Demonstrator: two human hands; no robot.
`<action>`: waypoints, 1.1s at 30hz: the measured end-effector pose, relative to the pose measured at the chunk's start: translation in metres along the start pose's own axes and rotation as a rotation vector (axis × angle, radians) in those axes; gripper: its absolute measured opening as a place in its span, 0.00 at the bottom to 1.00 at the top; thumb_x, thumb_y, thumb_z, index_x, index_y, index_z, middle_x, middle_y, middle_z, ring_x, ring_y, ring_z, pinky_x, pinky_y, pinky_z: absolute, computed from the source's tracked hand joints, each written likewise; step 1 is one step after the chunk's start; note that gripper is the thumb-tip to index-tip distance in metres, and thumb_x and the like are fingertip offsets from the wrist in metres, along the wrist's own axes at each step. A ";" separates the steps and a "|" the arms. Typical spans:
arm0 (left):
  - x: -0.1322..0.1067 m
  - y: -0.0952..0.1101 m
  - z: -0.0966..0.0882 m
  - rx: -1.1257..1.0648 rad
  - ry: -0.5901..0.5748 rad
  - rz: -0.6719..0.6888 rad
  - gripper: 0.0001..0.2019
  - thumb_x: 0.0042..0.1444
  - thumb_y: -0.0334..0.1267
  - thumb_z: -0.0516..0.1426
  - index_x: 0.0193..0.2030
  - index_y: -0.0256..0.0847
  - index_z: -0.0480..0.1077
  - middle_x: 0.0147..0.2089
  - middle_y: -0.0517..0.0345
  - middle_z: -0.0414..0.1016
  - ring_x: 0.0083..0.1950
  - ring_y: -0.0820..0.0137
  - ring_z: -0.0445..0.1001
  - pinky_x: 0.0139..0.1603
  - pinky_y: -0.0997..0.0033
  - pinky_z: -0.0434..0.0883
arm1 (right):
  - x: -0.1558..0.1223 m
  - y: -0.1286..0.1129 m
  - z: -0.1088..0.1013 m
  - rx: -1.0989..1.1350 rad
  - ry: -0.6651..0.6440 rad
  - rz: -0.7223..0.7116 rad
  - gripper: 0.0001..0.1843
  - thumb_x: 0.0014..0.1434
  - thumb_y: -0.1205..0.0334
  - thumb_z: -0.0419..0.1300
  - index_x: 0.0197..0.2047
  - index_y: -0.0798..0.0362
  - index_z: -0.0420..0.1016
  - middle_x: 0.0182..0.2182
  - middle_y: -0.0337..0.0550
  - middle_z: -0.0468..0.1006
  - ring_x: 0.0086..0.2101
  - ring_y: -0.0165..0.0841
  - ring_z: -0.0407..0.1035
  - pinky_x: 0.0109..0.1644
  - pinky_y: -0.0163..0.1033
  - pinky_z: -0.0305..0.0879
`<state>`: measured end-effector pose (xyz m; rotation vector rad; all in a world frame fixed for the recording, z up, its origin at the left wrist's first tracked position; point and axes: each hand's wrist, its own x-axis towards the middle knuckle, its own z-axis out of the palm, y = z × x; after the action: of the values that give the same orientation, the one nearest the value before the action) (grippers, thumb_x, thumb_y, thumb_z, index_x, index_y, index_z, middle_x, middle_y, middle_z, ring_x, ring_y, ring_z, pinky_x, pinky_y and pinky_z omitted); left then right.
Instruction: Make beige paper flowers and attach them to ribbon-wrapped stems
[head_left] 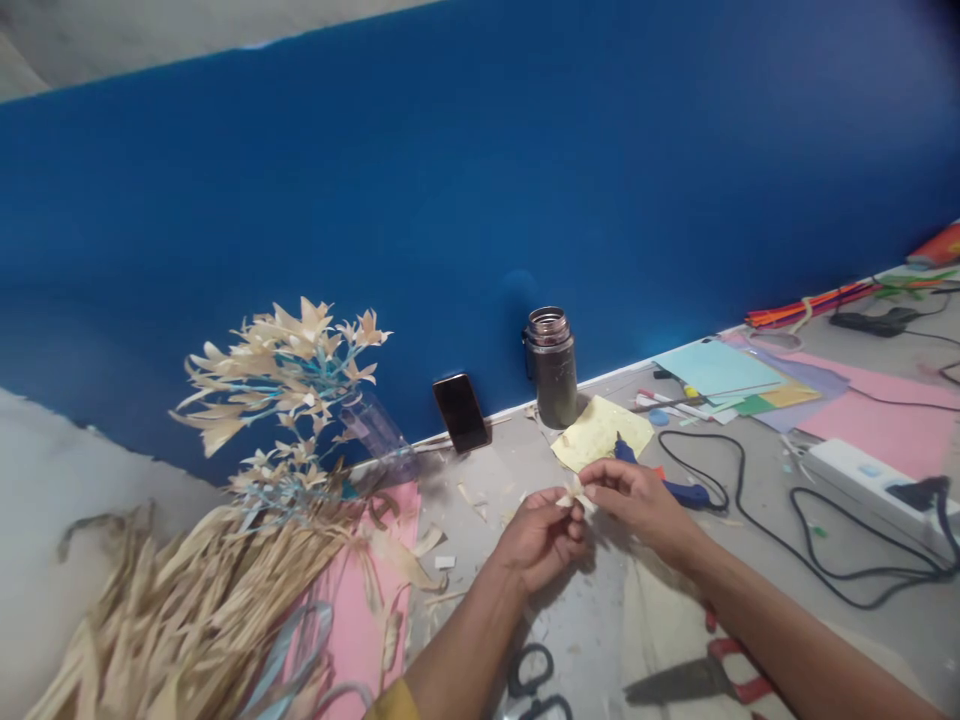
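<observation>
My left hand [538,538] and my right hand [634,492] meet above the grey table, both pinching a small cream paper flower piece [574,492] between their fingertips. The fingers of each hand are closed on it. A blue glue gun [664,482] lies just behind my right hand on a yellow paper sheet [596,430]. Left of my hands stands a bouquet of cream paper flowers [289,370] on light blue stems in a clear vase [379,430].
A pile of dried leaf strips [180,610] covers the left. A dark flask [552,366] and a phone [460,411] lean at the blue wall. Scissors [534,682] and red-handled shears [701,675] lie near me. Coloured paper sheets [750,385], a power strip [877,480] and black cables [787,540] lie right.
</observation>
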<state>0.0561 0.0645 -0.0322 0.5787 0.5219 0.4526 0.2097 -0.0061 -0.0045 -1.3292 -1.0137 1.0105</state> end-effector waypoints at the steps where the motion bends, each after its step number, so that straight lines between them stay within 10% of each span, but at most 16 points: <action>1: 0.000 0.000 0.000 -0.022 -0.003 0.005 0.10 0.46 0.29 0.67 0.32 0.34 0.69 0.27 0.59 0.70 0.22 0.79 0.66 0.24 0.79 0.62 | 0.000 0.000 0.000 -0.014 0.010 0.001 0.14 0.50 0.54 0.64 0.37 0.55 0.78 0.30 0.40 0.77 0.31 0.33 0.68 0.36 0.38 0.63; 22: 0.000 -0.001 0.003 -0.065 -0.033 -0.009 0.10 0.46 0.31 0.66 0.31 0.33 0.68 0.25 0.60 0.68 0.21 0.79 0.66 0.21 0.79 0.58 | -0.003 -0.007 0.009 -0.100 -0.065 -0.095 0.05 0.50 0.59 0.62 0.31 0.51 0.74 0.27 0.40 0.79 0.30 0.36 0.71 0.36 0.39 0.64; 33: -0.004 -0.002 0.019 0.042 0.050 0.193 0.11 0.46 0.34 0.66 0.35 0.36 0.69 0.21 0.61 0.70 0.20 0.77 0.66 0.21 0.80 0.64 | -0.003 0.000 0.007 -0.157 0.008 -0.137 0.07 0.53 0.57 0.62 0.29 0.51 0.73 0.23 0.38 0.77 0.27 0.34 0.67 0.34 0.38 0.62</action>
<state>0.0644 0.0528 -0.0186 0.6628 0.5268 0.6416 0.2018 -0.0070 -0.0045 -1.3699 -1.1808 0.8356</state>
